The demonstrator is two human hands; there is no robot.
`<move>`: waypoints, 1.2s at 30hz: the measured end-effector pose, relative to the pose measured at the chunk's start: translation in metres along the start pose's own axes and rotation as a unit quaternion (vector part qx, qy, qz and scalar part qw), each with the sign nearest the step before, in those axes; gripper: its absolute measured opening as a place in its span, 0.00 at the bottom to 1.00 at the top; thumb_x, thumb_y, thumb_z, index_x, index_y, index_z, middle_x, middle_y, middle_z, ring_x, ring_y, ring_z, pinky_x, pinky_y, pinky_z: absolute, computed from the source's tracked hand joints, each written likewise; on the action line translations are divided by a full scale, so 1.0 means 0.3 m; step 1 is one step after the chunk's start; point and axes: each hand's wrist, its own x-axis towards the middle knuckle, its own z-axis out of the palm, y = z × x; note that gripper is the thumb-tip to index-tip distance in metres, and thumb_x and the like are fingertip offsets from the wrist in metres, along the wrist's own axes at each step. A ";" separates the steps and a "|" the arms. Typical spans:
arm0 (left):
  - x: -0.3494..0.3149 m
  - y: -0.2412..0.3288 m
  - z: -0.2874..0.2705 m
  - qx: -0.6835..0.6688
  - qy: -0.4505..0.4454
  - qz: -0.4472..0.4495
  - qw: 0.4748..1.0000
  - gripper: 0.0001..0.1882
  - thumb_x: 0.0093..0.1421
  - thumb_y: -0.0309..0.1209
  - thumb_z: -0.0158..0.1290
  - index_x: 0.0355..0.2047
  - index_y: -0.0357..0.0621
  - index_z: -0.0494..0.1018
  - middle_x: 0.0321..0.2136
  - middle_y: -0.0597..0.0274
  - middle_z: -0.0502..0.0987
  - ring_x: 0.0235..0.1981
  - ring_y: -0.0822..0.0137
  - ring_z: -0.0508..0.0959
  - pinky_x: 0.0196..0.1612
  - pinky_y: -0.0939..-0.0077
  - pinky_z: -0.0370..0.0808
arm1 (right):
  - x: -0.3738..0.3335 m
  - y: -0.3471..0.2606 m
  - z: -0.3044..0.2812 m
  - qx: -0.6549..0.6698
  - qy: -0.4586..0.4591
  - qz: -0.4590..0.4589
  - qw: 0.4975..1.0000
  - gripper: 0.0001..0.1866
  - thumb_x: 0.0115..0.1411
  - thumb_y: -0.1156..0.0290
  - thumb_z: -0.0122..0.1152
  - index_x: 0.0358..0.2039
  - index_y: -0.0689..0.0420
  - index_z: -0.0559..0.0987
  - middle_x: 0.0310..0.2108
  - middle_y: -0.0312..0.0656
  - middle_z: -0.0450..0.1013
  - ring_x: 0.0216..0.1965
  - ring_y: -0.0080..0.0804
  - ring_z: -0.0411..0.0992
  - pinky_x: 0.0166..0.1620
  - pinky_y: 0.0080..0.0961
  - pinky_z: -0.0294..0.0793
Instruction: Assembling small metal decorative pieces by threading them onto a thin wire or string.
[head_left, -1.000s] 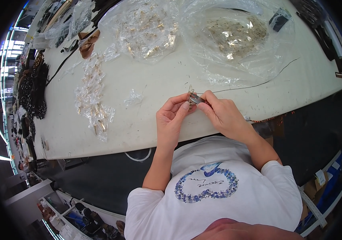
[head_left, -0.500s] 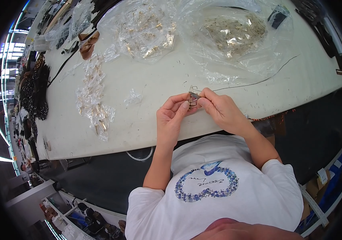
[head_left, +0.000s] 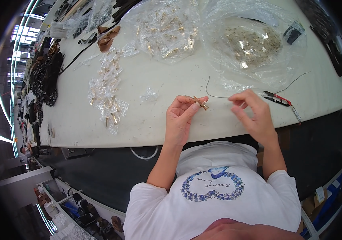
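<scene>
You have the small gold metal pieces (head_left: 203,105) pinched between the thumb and fingers of your left hand (head_left: 181,116), raised over the front part of the white table (head_left: 147,124). Your right hand (head_left: 255,116) is to the right, well apart from them, its thumb and forefinger parted with a narrow gap; the fingers look bare. A dark thread (head_left: 219,97) curves across the table beyond your hands, passing close to your right fingertips. Just right of that hand lie the red and black scissors (head_left: 279,99). To your left are a crumpled bit of clear plastic (head_left: 149,95) and a heap of small wrapped gold parts (head_left: 107,96). Farther back lie two big clear bags of parts, one at the middle (head_left: 167,32), one to the right (head_left: 255,44).
</scene>
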 end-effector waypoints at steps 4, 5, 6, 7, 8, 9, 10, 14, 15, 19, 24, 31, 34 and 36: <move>0.008 -0.013 0.012 -0.026 -0.026 0.008 0.999 0.05 0.64 0.19 0.52 0.38 0.41 0.70 0.41 0.50 0.80 0.52 0.56 0.79 0.59 0.64 0.73 | 0.026 -0.008 0.168 0.076 -0.013 0.002 0.997 0.10 0.59 0.74 0.66 0.39 0.61 0.78 0.32 0.42 0.76 0.32 0.28 0.77 0.36 0.22 0.76; 0.009 -0.015 0.006 -0.023 -0.020 0.016 0.999 0.05 0.64 0.19 0.52 0.38 0.41 0.70 0.41 0.50 0.80 0.52 0.56 0.79 0.59 0.64 0.73 | 0.035 -0.003 0.189 0.113 0.007 0.028 0.993 0.09 0.59 0.75 0.65 0.39 0.62 0.77 0.32 0.42 0.77 0.31 0.27 0.77 0.35 0.21 0.76; 0.011 -0.017 -0.001 -0.037 -0.018 0.017 0.999 0.05 0.64 0.19 0.52 0.38 0.41 0.70 0.42 0.49 0.80 0.52 0.57 0.78 0.59 0.64 0.73 | 0.049 -0.003 0.200 0.131 0.021 0.015 0.991 0.07 0.60 0.77 0.64 0.38 0.62 0.77 0.31 0.42 0.78 0.30 0.25 0.78 0.34 0.21 0.77; 0.012 -0.015 -0.008 -0.051 -0.017 0.017 0.998 0.05 0.64 0.19 0.52 0.39 0.41 0.70 0.43 0.49 0.80 0.52 0.58 0.78 0.59 0.65 0.73 | 0.062 -0.006 0.209 0.135 0.015 0.009 0.991 0.07 0.60 0.77 0.64 0.38 0.62 0.77 0.31 0.42 0.78 0.30 0.25 0.78 0.34 0.21 0.77; 0.009 -0.019 -0.010 -0.059 -0.022 0.024 0.998 0.04 0.65 0.19 0.51 0.39 0.40 0.70 0.44 0.49 0.79 0.51 0.59 0.78 0.59 0.65 0.73 | 0.066 -0.006 0.210 0.175 0.001 0.029 0.984 0.06 0.61 0.77 0.63 0.37 0.63 0.77 0.31 0.42 0.78 0.29 0.26 0.78 0.33 0.21 0.76; 0.005 -0.014 -0.014 -0.060 -0.020 0.027 0.998 0.04 0.65 0.19 0.51 0.39 0.40 0.70 0.44 0.49 0.79 0.51 0.59 0.78 0.59 0.65 0.73 | 0.071 -0.009 0.211 0.213 -0.012 0.050 0.976 0.05 0.61 0.78 0.62 0.37 0.63 0.76 0.31 0.42 0.78 0.29 0.26 0.78 0.32 0.22 0.76; 0.002 -0.008 -0.017 -0.064 -0.009 0.025 0.998 0.05 0.65 0.20 0.52 0.41 0.39 0.70 0.44 0.50 0.79 0.51 0.60 0.78 0.59 0.66 0.73 | 0.082 -0.017 0.212 0.212 -0.015 0.049 0.976 0.05 0.61 0.78 0.62 0.37 0.63 0.76 0.31 0.42 0.78 0.29 0.26 0.78 0.32 0.22 0.76; -0.016 0.062 -0.017 0.048 0.046 0.085 0.994 0.07 0.65 0.21 0.53 0.44 0.38 0.71 0.45 0.52 0.78 0.49 0.64 0.79 0.57 0.69 0.73 | 0.161 -0.067 0.151 0.104 -0.047 0.002 0.993 0.03 0.61 0.79 0.60 0.34 0.62 0.75 0.28 0.43 0.78 0.27 0.29 0.78 0.32 0.22 0.75; -0.017 0.085 -0.042 0.117 0.092 0.134 0.980 0.08 0.65 0.22 0.53 0.44 0.37 0.71 0.45 0.52 0.78 0.48 0.65 0.79 0.56 0.71 0.73 | 0.179 -0.077 0.137 0.063 -0.055 -0.020 0.996 0.04 0.61 0.79 0.60 0.33 0.62 0.74 0.27 0.44 0.77 0.26 0.31 0.77 0.31 0.23 0.75; -0.005 0.179 -0.195 0.461 0.210 0.292 0.811 0.16 0.60 0.24 0.58 0.48 0.39 0.72 0.48 0.55 0.78 0.51 0.65 0.76 0.54 0.67 0.71 | 0.248 -0.076 0.110 -0.001 -0.070 -0.067 0.995 0.05 0.61 0.79 0.60 0.32 0.61 0.71 0.24 0.46 0.75 0.23 0.37 0.75 0.28 0.28 0.72; 0.028 0.194 -0.247 0.665 0.166 0.284 0.670 0.17 0.58 0.25 0.60 0.48 0.39 0.75 0.49 0.54 0.78 0.53 0.60 0.74 0.55 0.64 0.70 | 0.305 -0.092 0.132 -0.059 -0.092 -0.160 0.981 0.07 0.61 0.78 0.59 0.32 0.60 0.69 0.24 0.48 0.72 0.22 0.45 0.71 0.26 0.35 0.68; 0.059 0.188 -0.271 0.532 0.147 0.130 0.824 0.10 0.66 0.29 0.54 0.42 0.35 0.78 0.39 0.58 0.81 0.40 0.67 0.79 0.45 0.73 0.74 | 0.318 -0.046 0.143 -0.036 -0.070 -0.123 0.989 0.06 0.61 0.76 0.59 0.34 0.60 0.71 0.27 0.44 0.74 0.26 0.36 0.77 0.29 0.30 0.74; 0.031 0.177 -0.180 0.201 -0.007 0.056 0.978 0.10 0.69 0.30 0.51 0.39 0.35 0.78 0.33 0.60 0.81 0.33 0.71 0.79 0.42 0.77 0.75 | 0.306 -0.030 0.135 0.025 -0.043 -0.108 0.993 0.06 0.63 0.74 0.58 0.37 0.60 0.71 0.30 0.40 0.75 0.31 0.29 0.79 0.31 0.25 0.78; 0.018 0.135 -0.116 0.195 -0.017 0.037 0.980 0.10 0.69 0.30 0.51 0.39 0.35 0.78 0.33 0.60 0.81 0.33 0.71 0.79 0.42 0.76 0.75 | 0.303 -0.061 0.126 0.352 -0.184 0.099 0.912 0.06 0.65 0.73 0.56 0.38 0.61 0.71 0.34 0.39 0.75 0.35 0.27 0.79 0.35 0.23 0.81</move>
